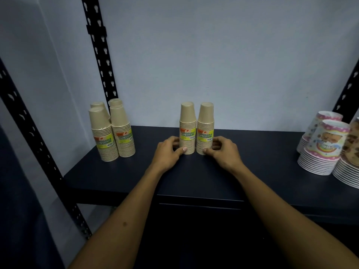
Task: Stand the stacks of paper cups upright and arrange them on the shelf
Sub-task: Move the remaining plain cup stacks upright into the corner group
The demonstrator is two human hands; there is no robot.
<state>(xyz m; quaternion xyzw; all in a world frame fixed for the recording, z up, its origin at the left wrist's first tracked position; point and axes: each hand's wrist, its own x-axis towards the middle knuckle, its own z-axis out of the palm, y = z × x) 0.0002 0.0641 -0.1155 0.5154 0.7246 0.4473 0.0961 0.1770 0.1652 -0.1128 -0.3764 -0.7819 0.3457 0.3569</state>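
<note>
Shelf (262, 152): dark board, back edge against the pale wall; all the cups stand on it. The slotted uprights (101, 61) frame it, the right one cut off by the picture edge.
Left group of kraft stacks (112, 136): four stacks, rims down, packed in a tight square near the left upright. The back two are mostly hidden behind the front two; only their tops show. Likely the pattern the rest should join.
Patterned cups (324, 148): printed stacks at far right, well apart from the kraft ones, partly cut off; the count cannot be told.
Centre pair: two kraft stacks, left stack (187, 129) and right stack (205, 129), upright, rims down, side by side and touching or nearly so, toward the back of the shelf.
Left hand (169, 152): curled around the base of the left stack, thumb in front, fingers hidden behind it.
Right hand (223, 150): mirrors it on the right stack, low down.
Why low: holding at the base probably keeps tall, light stacks from tipping while they are squared up or slid.
Labels: yellow stickers face forward; the small print is unreadable.
</note>
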